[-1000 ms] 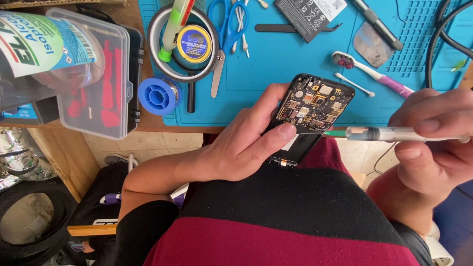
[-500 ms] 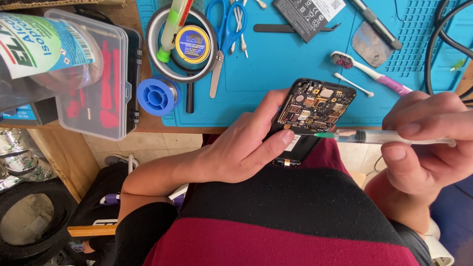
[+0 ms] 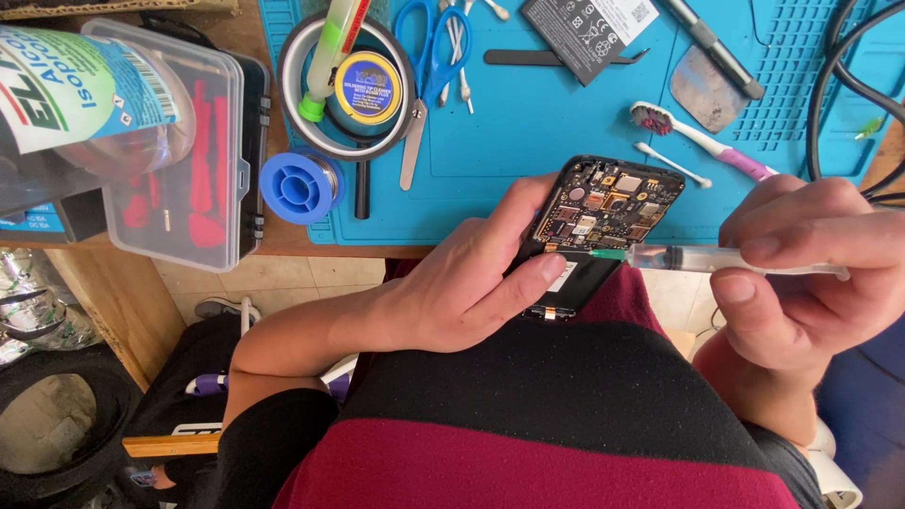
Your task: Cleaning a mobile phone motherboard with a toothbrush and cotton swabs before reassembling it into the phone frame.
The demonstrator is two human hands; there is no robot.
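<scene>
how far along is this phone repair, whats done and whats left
Done: the phone is open with its circuit board bare, and the battery lies out on the blue mat. In hand: the left hand steadies the phone while the right hand aims a syringe at the board. Left: battery refitted, back closed.

Mat (image 3: 528, 141) blue; scissors (image 3: 429, 66) blue-handled; spool (image 3: 300, 186) blue; phone (image 3: 596, 226) black, board gold-flecked; syringe (image 3: 702, 260) clear, green tip; toothbrush (image 3: 707, 143) white-purple; shirt (image 3: 528, 415) black and maroon stripes
</scene>
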